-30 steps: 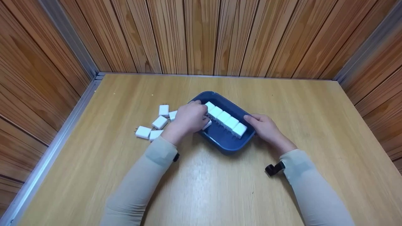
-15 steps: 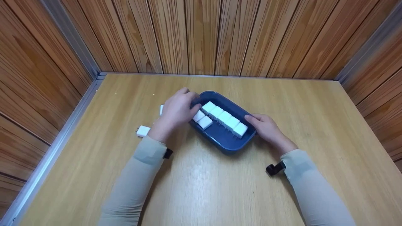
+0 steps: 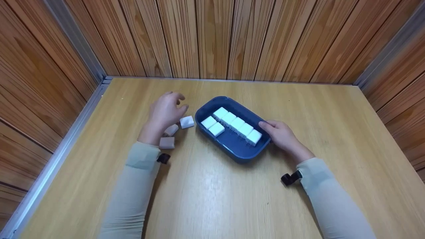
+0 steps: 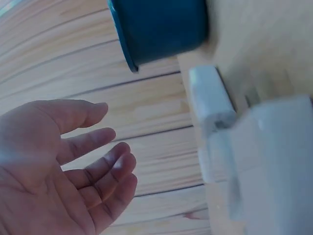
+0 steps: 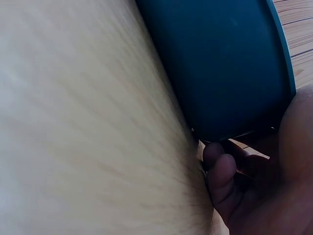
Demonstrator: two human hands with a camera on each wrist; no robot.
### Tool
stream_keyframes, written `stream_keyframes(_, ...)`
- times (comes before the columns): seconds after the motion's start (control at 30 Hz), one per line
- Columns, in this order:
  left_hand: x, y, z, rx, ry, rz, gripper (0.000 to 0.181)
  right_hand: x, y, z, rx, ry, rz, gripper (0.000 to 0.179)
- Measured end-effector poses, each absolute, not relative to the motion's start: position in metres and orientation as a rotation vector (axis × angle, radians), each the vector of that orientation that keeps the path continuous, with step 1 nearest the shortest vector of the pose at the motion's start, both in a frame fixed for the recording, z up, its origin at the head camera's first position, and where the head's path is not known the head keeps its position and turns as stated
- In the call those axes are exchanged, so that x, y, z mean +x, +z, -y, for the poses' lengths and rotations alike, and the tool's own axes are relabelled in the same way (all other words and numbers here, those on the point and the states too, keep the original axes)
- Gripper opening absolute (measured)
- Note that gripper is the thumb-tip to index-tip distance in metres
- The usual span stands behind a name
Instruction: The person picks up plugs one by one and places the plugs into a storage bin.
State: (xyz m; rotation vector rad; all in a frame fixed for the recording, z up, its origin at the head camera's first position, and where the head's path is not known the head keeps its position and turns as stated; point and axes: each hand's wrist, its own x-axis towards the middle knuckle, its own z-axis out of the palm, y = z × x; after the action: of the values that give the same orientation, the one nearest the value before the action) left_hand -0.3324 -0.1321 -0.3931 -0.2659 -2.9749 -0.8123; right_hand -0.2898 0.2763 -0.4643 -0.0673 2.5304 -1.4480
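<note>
My left hand (image 3: 163, 111) hovers over white plug-in charger blocks on the table, left of a dark blue plastic tray. Its fingers are loosely bent and hold nothing in the left wrist view. Near it lie a charger block (image 3: 187, 122) and another charger block (image 3: 167, 142); the hand and wrist partly cover the group. Inside the tray (image 3: 237, 155), several charger blocks (image 3: 237, 123) form one slanted row, with two more charger blocks (image 3: 212, 126) beside it. My right hand (image 3: 280, 134) grips the tray's right end, thumb on the rim and fingers low against its outside (image 5: 230, 63).
The light wooden table (image 3: 212, 199) runs back to a wall of wooden planks (image 3: 212, 39). Plank walls also stand at left and right, with a metal strip (image 3: 49, 172) along the table's left edge.
My left hand has let go of a charger block in the tray, leaving two in the second row, and moved left over the loose blocks. The right hand keeps its grip on the tray.
</note>
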Motion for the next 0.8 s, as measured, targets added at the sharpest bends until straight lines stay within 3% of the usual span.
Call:
stream_keyframes(0.4,-0.342,-0.411,0.143,-0.101,-0.711,3.106,0.044,-0.291,-0.463,-0.278,-0.086,-1.436,-2.529,0.067)
stream_keyframes(0.8,-0.348,-0.428,0.143,-0.001,-0.536,3.169,0.036,-0.29,-0.465,-0.276,-0.093,-1.454,-2.56,0.06)
